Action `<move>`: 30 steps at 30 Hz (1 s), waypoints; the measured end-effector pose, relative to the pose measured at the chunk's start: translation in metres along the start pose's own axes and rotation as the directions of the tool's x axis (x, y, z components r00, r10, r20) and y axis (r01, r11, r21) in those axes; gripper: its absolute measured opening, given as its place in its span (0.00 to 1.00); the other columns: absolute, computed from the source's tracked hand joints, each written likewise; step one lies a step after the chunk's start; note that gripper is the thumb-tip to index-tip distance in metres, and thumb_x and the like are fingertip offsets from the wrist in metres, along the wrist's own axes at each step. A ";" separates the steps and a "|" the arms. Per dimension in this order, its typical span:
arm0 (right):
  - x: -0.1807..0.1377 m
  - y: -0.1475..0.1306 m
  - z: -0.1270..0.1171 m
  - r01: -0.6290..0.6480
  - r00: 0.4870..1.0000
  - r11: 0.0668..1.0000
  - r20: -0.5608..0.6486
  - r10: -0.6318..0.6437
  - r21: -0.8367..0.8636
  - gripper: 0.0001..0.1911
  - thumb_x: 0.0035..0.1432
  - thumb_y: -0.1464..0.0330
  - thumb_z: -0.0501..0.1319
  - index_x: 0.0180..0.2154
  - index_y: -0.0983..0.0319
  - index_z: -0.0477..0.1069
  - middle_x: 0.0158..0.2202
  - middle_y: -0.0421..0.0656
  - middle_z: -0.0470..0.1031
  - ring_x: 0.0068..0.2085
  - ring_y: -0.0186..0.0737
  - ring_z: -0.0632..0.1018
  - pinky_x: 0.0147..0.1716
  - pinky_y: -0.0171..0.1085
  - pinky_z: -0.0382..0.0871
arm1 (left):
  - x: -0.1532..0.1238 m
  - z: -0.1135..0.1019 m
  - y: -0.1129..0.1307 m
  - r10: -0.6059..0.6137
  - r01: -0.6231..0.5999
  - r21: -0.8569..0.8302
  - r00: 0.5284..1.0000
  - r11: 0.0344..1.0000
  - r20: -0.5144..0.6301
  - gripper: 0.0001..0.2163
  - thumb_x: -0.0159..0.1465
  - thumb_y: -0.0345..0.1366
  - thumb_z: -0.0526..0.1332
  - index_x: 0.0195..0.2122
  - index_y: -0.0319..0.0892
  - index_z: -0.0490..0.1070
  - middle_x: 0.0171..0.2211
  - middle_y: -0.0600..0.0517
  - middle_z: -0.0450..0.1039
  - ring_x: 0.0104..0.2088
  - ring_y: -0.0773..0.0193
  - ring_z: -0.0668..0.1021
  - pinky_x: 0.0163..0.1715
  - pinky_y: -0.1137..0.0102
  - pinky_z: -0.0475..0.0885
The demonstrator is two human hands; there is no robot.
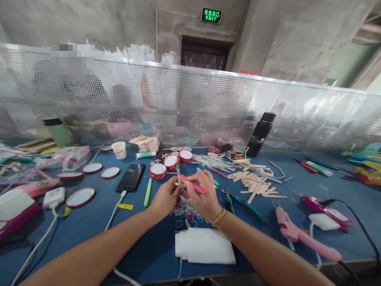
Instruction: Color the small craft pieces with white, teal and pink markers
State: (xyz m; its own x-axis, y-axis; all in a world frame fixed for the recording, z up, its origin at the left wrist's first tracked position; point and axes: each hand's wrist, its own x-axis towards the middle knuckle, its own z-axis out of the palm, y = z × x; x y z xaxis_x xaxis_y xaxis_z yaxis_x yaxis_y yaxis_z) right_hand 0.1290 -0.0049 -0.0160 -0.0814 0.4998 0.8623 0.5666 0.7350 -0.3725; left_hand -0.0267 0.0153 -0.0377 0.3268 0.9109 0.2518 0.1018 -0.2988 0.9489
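My left hand (167,196) pinches a small upright craft stick (179,176) whose top shows green and white marks. In my right hand (206,196) is a pink marker pen (196,186), its front end touching or very close to the stick. My fingers partly hide the stick's lower part. Just beyond my hands stand small red-rimmed drums (158,171) with white tops. Below them lies a heap of thin coloured loops (187,212). A light green pen (148,192) rests left of my left hand, and green-handled pliers (248,206) are right of my right hand.
A folded white cloth or paper (205,246) lies in front of me. Left are a black phone (130,177) and a paper cup (119,150). Right are loose craft sticks (254,182), a pink glue gun (294,230) and a black bottle (261,135). A perforated metal screen (190,103) stands behind.
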 end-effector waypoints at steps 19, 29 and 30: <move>0.000 0.000 0.001 0.001 1.000 1.000 -0.005 -0.001 -0.001 0.03 0.62 0.70 0.57 0.34 0.58 0.68 0.31 0.38 0.75 0.33 0.38 0.74 0.48 0.46 0.60 | 0.000 0.000 -0.001 -0.006 0.006 -0.031 1.000 0.999 -0.007 0.15 0.66 0.50 0.57 0.39 0.43 0.66 0.26 0.54 0.76 0.17 0.68 0.73 0.18 0.74 0.64; 0.001 0.000 -0.002 -0.019 0.999 0.999 -0.042 0.018 -0.028 0.04 0.63 0.70 0.57 0.34 0.58 0.68 0.31 0.38 0.75 0.34 0.39 0.74 0.47 0.46 0.60 | 0.000 0.000 -0.001 -0.008 0.008 0.013 1.000 1.000 -0.021 0.12 0.67 0.48 0.56 0.40 0.43 0.66 0.26 0.54 0.76 0.17 0.68 0.73 0.18 0.74 0.65; 0.001 -0.001 -0.002 -0.010 0.999 1.000 -0.042 0.010 -0.020 0.04 0.63 0.70 0.57 0.34 0.58 0.68 0.31 0.38 0.75 0.34 0.39 0.74 0.47 0.46 0.60 | 0.000 0.001 0.000 -0.010 0.010 0.008 1.000 1.000 -0.018 0.12 0.67 0.47 0.56 0.40 0.43 0.66 0.26 0.55 0.76 0.17 0.69 0.73 0.18 0.74 0.65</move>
State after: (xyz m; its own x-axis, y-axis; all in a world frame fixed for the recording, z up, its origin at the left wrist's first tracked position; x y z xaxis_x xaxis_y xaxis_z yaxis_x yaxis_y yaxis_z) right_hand 0.1305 -0.0057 -0.0139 -0.0412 0.4870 0.8725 0.5841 0.7202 -0.3744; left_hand -0.0263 0.0151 -0.0382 0.3090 0.9189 0.2454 0.1125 -0.2915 0.9499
